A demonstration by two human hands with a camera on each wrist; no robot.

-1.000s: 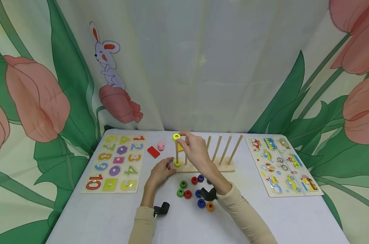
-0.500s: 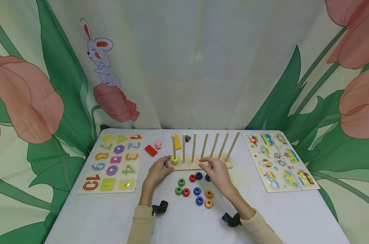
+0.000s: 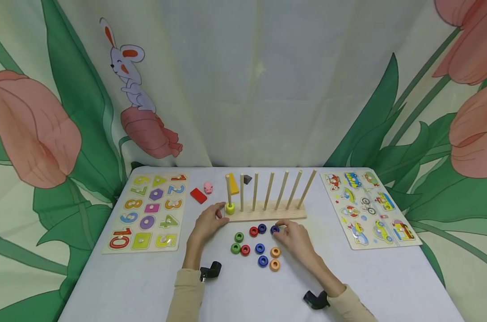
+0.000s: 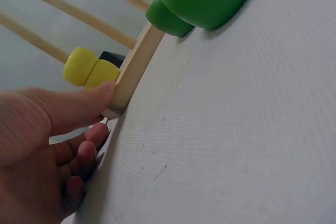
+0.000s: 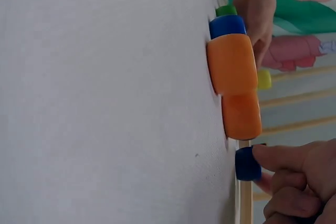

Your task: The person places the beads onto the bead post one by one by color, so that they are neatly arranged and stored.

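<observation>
a smooth blue ring [image 5: 248, 164] is pinched by the right grip [image 3: 296, 240] near orange rings [image 5: 232, 64], a wooden peg rack [image 3: 263, 215] by the left grip [image 3: 206, 222].

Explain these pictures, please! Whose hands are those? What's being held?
Those are a person's left hand and right hand, not a robot. One camera sits on the person's head and looks down at the table. The other two pictures come from a camera on each wrist. There's a number puzzle, a picture puzzle, a pink pig, loose rings and a wooden board with pegs. Two yellow rings sit on one peg. The left holds the board's end; the right pinches a blue ring.
</observation>
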